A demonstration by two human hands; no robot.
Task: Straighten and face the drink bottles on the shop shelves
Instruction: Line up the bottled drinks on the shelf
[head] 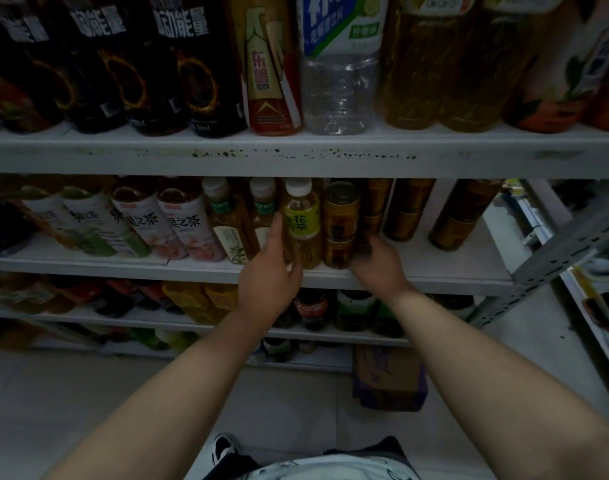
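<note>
Bare left hand [271,268], bare right hand [379,268], forearms [192,375] unsleeved, pale shirt [330,470] with dark markings, black-and-white shoe [225,446].

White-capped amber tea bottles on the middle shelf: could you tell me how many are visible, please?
3, in a row: the yellow-green-labelled bottle gripped by the left hand, and two green-labelled bottles left of it. Others may be hidden behind.

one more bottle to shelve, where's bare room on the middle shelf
Free: shelf board between the spaced gold cans and the metal upright. Crowded: around the left hand and right hand, and leftward of the tea bottle.
</note>
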